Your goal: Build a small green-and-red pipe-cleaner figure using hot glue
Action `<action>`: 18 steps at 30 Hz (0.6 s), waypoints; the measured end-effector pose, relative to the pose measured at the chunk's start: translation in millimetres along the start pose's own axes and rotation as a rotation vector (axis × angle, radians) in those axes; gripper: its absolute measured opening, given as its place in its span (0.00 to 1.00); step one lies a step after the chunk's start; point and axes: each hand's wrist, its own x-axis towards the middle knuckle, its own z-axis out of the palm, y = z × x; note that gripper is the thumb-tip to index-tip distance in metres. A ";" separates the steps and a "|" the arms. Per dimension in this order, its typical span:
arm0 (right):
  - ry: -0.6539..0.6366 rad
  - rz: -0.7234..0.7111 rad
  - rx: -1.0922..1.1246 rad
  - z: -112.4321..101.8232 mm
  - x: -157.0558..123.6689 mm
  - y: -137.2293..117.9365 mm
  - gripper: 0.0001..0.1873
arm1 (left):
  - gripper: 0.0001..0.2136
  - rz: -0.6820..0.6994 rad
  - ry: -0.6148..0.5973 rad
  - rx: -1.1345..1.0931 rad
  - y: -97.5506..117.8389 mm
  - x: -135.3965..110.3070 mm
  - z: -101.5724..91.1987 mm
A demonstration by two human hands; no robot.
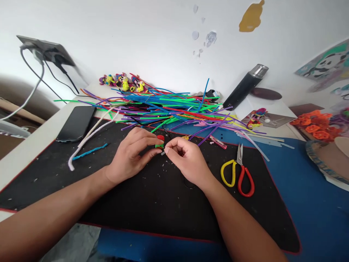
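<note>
Over the black mat (152, 203), my left hand (131, 154) pinches a small red and green pipe-cleaner piece (160, 142) between thumb and fingers. My right hand (185, 158) is closed in a pinch right beside it, fingertips touching the piece's right side, with a thin black strand running up from them. Behind both hands lies a big heap of coloured pipe cleaners (174, 109). A white pipe cleaner (89, 136) and a short blue one (89, 151) lie to the left of my left hand.
Yellow and red scissors (238, 174) lie right of my right hand. A black phone (76, 123) rests at the left, a dark bottle (245, 87) leans at the back, small finished figures (122, 82) stand by the wall, and orange pieces (316, 125) sit on the right.
</note>
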 end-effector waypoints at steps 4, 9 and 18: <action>-0.029 0.005 -0.014 0.6 -0.6 -1.6 0.10 | 0.03 0.027 -0.029 -0.020 -0.2 0.2 -0.9; -0.038 -0.006 -0.052 1.6 -1.2 -0.3 0.08 | 0.03 0.014 -0.055 -0.026 -0.5 0.4 -2.1; -0.022 -0.035 -0.139 2.0 -1.7 0.4 0.05 | 0.02 0.036 -0.065 -0.058 -1.3 -2.0 2.4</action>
